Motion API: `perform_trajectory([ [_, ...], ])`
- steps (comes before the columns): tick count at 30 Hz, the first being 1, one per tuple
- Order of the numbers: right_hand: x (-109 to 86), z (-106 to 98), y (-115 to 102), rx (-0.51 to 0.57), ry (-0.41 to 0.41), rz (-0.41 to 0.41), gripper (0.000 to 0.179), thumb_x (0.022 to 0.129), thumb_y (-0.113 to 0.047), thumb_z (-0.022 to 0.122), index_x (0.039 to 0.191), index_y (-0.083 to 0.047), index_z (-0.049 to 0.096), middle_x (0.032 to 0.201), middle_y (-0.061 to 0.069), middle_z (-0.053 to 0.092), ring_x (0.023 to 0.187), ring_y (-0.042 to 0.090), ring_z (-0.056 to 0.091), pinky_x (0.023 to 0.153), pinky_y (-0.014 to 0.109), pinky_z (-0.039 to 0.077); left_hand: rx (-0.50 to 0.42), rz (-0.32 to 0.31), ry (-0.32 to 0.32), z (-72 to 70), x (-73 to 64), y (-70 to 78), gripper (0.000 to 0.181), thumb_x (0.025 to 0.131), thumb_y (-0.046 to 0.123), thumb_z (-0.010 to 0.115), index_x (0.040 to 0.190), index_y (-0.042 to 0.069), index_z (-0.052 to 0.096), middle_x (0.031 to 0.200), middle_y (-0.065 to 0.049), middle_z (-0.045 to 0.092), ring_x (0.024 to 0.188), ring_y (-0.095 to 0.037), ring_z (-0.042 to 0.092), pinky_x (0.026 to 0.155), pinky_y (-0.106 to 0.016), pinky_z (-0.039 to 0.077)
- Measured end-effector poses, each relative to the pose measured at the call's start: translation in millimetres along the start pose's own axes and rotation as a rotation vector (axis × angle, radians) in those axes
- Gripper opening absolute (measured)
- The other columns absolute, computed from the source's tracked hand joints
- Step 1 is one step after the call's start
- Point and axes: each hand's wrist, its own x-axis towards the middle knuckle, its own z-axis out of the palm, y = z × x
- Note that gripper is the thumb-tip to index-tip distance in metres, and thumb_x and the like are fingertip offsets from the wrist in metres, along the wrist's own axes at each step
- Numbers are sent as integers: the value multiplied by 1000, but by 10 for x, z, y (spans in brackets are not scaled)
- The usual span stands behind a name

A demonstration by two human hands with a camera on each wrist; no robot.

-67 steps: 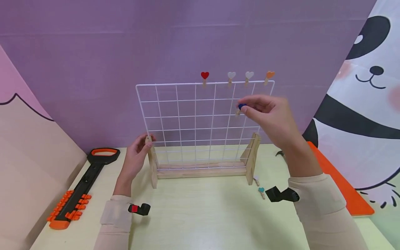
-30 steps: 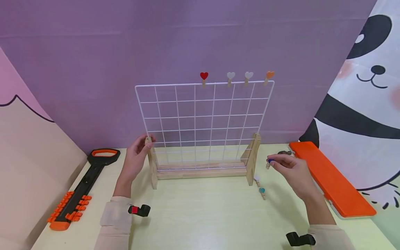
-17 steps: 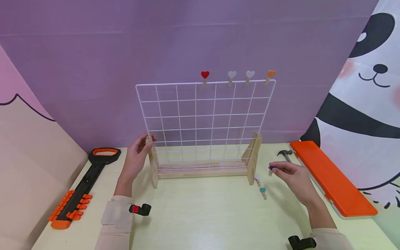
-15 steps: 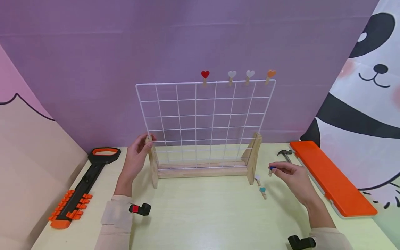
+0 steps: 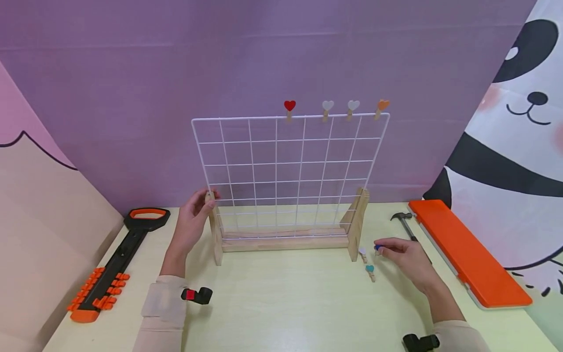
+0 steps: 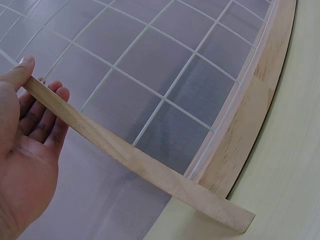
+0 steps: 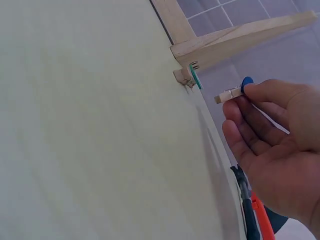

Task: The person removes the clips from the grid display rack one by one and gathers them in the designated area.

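Note:
My left hand grips the left upright of a wooden stand, thumb in front and fingers behind. The stand holds a white wire grid panel. Clipped along its top bar are a red heart clothespin, two white heart clothespins and an orange heart clothespin. My right hand pinches a small wooden clothespin with a blue top, held right of the stand's right foot. Below and left of that hand, a teal heart clothespin and a whitish clothespin lie on the table.
A hammer lies behind my right hand, beside a long orange case at the right. At the left lies a black and orange tool with several orange clips. A purple backdrop stands behind the grid.
My right hand has come down and right from the grid's upper right, carrying the blue clothespin, then slightly lower and toward the loose clothespins. The left hand stays on the upright.

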Motion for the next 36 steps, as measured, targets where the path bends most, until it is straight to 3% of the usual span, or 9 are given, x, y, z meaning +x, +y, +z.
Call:
perform_trajectory([
  [6,14,31,61,-13,-3,39,38,102,-24,67,133,-3,68,124,9,75,97,0,67,84,19,55,-9,3,-12,4,9,16,47,105,33,59,146,9,53,140,-15,61,121,-7,58,102,-10,46],
  [11,24,68,84,-13,7,23,36,101,-20,67,131,-1,68,124,17,73,94,3,67,81,21,57,-1,-18,-8,0,0,25,50,105,34,59,147,9,52,141,-13,61,123,-7,58,103,-10,46],
  [18,68,102,130,-128,36,-43,31,101,-17,68,129,-4,71,126,20,72,95,-8,61,82,13,54,11,-5,6,0,-1,43,44,107,23,58,147,7,53,139,-15,62,120,-5,59,102,-10,46],
  [21,81,116,129,-165,48,-55,30,100,-15,68,128,-4,72,125,19,73,96,-8,60,82,11,53,17,-2,2,-4,6,46,46,107,26,58,147,7,52,140,-15,61,120,-5,59,102,-9,46],
  [28,90,133,133,-209,57,-71,28,97,-12,71,124,-5,74,121,17,75,95,1,64,80,13,54,18,-10,9,-3,3,38,46,106,27,58,147,8,52,139,-13,62,120,-5,59,102,-9,45],
  [33,90,151,153,-251,65,-62,29,97,-11,71,125,-6,74,121,16,75,101,15,67,81,12,52,3,1,9,3,-7,16,42,107,22,58,146,7,53,137,-12,63,125,-14,60,102,-10,46],
  [36,88,154,172,-261,72,-65,30,97,-11,71,127,-6,73,122,16,75,101,16,67,81,12,52,2,6,4,4,-8,4,42,107,24,58,146,9,53,138,-13,62,129,-20,58,103,-9,45],
])
